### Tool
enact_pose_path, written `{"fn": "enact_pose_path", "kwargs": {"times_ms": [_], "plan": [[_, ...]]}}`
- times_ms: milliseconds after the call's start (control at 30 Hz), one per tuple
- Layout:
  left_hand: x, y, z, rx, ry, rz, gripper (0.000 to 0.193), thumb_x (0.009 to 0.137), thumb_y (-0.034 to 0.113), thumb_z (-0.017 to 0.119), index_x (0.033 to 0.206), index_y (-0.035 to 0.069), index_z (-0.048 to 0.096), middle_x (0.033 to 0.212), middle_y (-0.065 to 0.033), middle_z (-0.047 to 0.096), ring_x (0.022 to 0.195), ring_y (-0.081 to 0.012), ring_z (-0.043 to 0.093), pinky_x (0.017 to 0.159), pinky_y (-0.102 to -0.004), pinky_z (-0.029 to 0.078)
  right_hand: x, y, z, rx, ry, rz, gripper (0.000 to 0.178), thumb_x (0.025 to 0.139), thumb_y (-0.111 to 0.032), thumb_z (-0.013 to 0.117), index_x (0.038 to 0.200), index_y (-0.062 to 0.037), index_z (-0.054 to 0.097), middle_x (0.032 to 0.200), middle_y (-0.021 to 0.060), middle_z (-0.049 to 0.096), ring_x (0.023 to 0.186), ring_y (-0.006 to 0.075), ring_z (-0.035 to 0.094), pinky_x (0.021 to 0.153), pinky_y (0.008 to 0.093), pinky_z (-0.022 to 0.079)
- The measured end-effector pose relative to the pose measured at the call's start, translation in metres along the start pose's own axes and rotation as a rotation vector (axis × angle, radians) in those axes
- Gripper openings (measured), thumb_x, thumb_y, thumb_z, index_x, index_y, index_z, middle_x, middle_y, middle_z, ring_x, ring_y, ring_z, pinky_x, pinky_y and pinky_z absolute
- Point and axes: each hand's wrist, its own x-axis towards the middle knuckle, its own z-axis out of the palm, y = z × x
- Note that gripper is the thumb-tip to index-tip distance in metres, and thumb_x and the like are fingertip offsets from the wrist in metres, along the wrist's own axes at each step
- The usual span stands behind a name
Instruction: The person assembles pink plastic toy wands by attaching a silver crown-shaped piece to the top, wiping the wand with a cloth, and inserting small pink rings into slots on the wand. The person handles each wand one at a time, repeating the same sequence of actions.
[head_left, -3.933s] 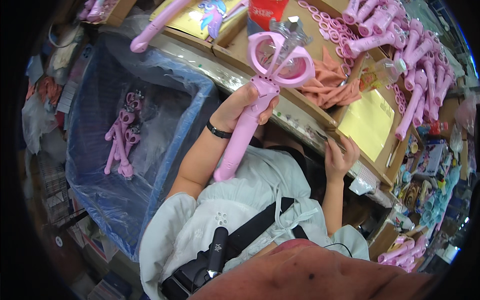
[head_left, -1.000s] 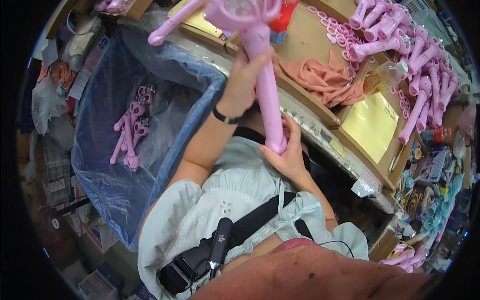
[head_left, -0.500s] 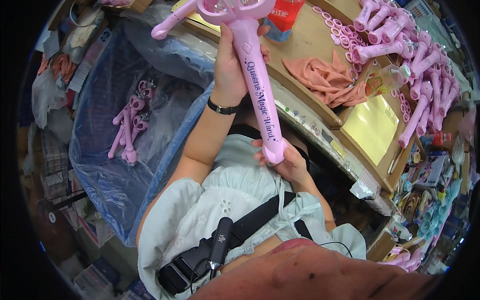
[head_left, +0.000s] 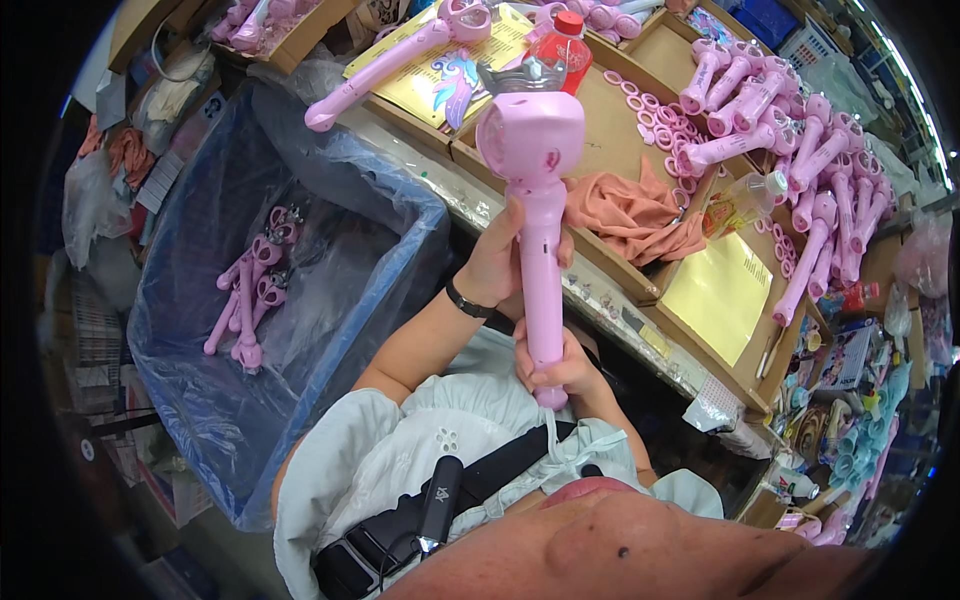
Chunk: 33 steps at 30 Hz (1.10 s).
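Note:
Upright before my chest is a pink toy wand with a boxy head and a silver crown on top. My left hand is closed round its handle just below the head. Lower down, my right hand wraps the handle near its rounded end. The side facing me is plain, with small slots in the handle. Another pink wand lies beyond my left hand on yellow printed card at the table's edge.
To the left stands a bin lined with a blue plastic bag, holding several wands. Cardboard trays carry pink rings, an orange cloth, a clear bottle and yellow paper. A wand pile lies far right; a red bottle stands behind.
Both hands have turned the wand about its length, so its lettered side has gone from view. It now sits lower in view, its crown visible, and my right hand has closed round the end.

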Motion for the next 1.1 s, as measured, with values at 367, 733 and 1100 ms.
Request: {"fn": "enact_pose_path", "kwargs": {"times_ms": [367,733,1100], "plan": [[0.000,0.006,0.016,0.662,0.199,-0.014,0.050,0.080,0.006,0.068,0.120,0.001,0.039,0.100,-0.0062,0.056,0.079,-0.0116,0.059,0.070,-0.0262,0.052,0.049,-0.111,0.026,-0.829,0.629,-0.887,0.039,0.095,-0.014,0.050,0.129,0.0023,0.040,0.124,0.0111,0.049,0.111,0.0170,0.050,0.094,0.0307,0.041],[0.000,0.008,0.000,0.556,0.244,-0.006,0.057,0.082,0.016,0.068,0.126,-0.001,0.036,0.106,-0.0093,0.056,0.086,-0.0156,0.060,0.074,-0.0270,0.052,0.041,-0.039,0.004,-0.633,0.642,-0.553,0.069,0.084,-0.006,0.062,0.141,-0.0002,0.024,0.128,0.0114,0.047,0.118,0.0215,0.048,0.097,0.0327,0.040],[0.023,0.014,0.000,0.401,0.206,0.176,0.108,0.063,0.087,0.039,0.130,0.002,0.043,0.119,-0.0113,0.056,0.091,-0.0227,0.062,0.080,-0.0395,0.052,0.017,0.022,-0.002,-0.697,0.543,-0.202,0.038,0.066,-0.008,0.064,0.101,-0.0022,0.052,0.077,0.0042,0.061,0.070,0.0120,0.058,0.066,0.0276,0.048]]}}
